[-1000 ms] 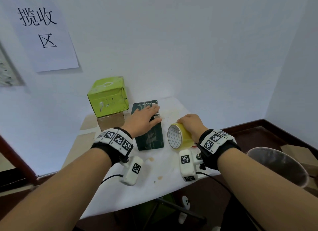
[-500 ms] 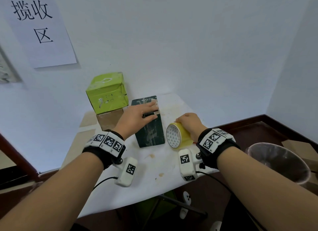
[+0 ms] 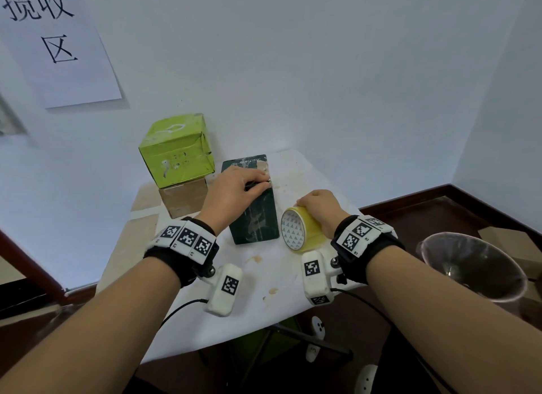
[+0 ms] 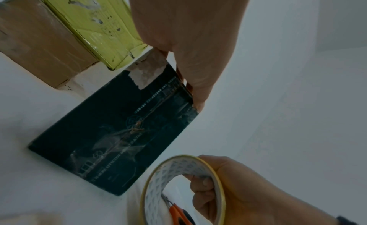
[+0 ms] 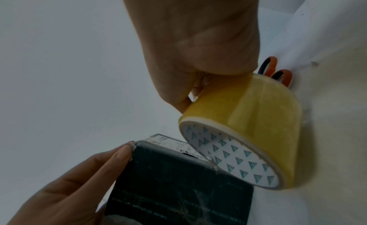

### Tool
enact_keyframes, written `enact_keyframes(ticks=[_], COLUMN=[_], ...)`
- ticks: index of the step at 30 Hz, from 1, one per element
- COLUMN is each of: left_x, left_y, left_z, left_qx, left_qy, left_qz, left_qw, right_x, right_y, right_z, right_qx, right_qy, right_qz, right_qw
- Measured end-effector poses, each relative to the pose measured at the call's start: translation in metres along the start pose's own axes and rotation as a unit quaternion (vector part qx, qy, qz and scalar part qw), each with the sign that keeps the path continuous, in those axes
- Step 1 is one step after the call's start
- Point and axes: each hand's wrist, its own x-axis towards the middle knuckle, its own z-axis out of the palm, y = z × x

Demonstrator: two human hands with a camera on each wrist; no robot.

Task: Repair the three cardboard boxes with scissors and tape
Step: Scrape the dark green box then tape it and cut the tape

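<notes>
A flat dark green box (image 3: pixel 258 217) lies on the white table (image 3: pixel 264 305). My left hand (image 3: pixel 252 182) rests on the box's far right part, and its straight fingers (image 5: pixel 121 151) press at the box's corner and right edge. My right hand (image 3: pixel 318 206) grips a yellow tape roll (image 3: pixel 305 232), which stands on its rim just right of the box; the fingers (image 4: pixel 200 186) curl inside the core. Orange-handled scissors (image 5: pixel 276 71) lie on the table behind the roll. A lime green box (image 3: pixel 176 150) sits on a brown box (image 3: pixel 184 200) at the table's left back.
The table stands in a corner between two white walls. A paper sign (image 3: pixel 58 41) hangs on the left wall. A bin with a clear liner (image 3: pixel 475 267) stands on the floor to the right, with cardboard (image 3: pixel 504 235) behind it.
My left hand has slid a little along the dark box's right edge. The right hand has kept its hold on the tape roll. The head view has tilted slightly.
</notes>
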Motion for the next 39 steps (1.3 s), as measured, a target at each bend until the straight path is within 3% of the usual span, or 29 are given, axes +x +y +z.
enact_keyframes(ticks=[6, 11, 18, 23, 26, 29, 31, 34, 36, 39], left_x=[-0.004, -0.004, -0.004, -0.005, -0.005, -0.001, 0.003, 0.001, -0.004, -0.01], left_y=[-0.006, -0.004, -0.005, -0.002, 0.009, 0.023, 0.034, 0.055, 0.064, 0.063], left_z=[-0.001, 0.001, 0.002, -0.001, -0.015, -0.036, -0.047, -0.06, -0.067, -0.077], left_qx=[0.077, 0.074, 0.035, 0.03, -0.019, -0.098, -0.17, -0.317, -0.354, -0.403], left_qy=[-0.053, -0.029, -0.006, -0.028, -0.038, 0.008, 0.025, -0.035, -0.082, -0.092], left_qz=[0.022, 0.021, 0.011, 0.013, -0.027, -0.071, -0.127, -0.212, -0.225, -0.245], left_qw=[0.995, 0.997, 0.999, 0.999, 0.999, 0.993, 0.977, 0.924, 0.904, 0.877], right_x=[0.0, 0.003, 0.009, 0.004, -0.002, -0.011, -0.022, -0.039, -0.051, -0.064], right_y=[0.001, 0.004, 0.009, 0.007, -0.006, -0.034, -0.056, -0.083, -0.094, -0.108], right_z=[0.0, -0.001, -0.001, -0.006, -0.016, -0.031, -0.036, -0.028, -0.015, 0.004], right_qx=[-0.003, 0.003, 0.005, -0.01, 0.005, 0.037, 0.045, 0.036, 0.018, -0.013], right_qy=[0.005, 0.011, 0.011, -0.023, -0.03, 0.005, 0.011, -0.002, -0.015, -0.035], right_qz=[-0.001, -0.004, -0.016, -0.027, -0.044, -0.105, -0.156, -0.228, -0.257, -0.274], right_qw=[1.0, 1.0, 1.0, 0.999, 0.999, 0.994, 0.987, 0.973, 0.966, 0.961])
